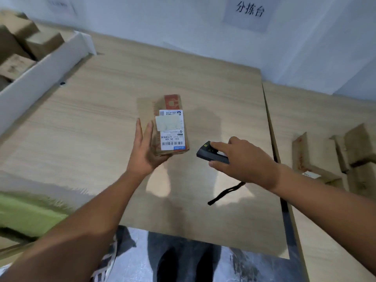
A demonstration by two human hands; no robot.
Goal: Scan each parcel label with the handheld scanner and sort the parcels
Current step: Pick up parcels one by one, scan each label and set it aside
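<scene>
A small brown cardboard parcel (164,127) with a white shipping label (172,131) facing up is above the middle of the wooden table (101,110). My left hand (145,148) holds it from the left and underneath, thumb and fingers curled around its near end. My right hand (242,159) grips the dark handheld scanner (210,154), forefinger lying along its top. The scanner's front end points left toward the parcel, a short gap away. Its black wrist strap (225,193) hangs down under my wrist.
A white bin (40,76) at the far left holds several brown parcels (30,41). More brown parcels (335,157) lie on the adjoining table at the right. A paper sign (249,12) hangs on the wall. A green surface (26,210) is at the lower left.
</scene>
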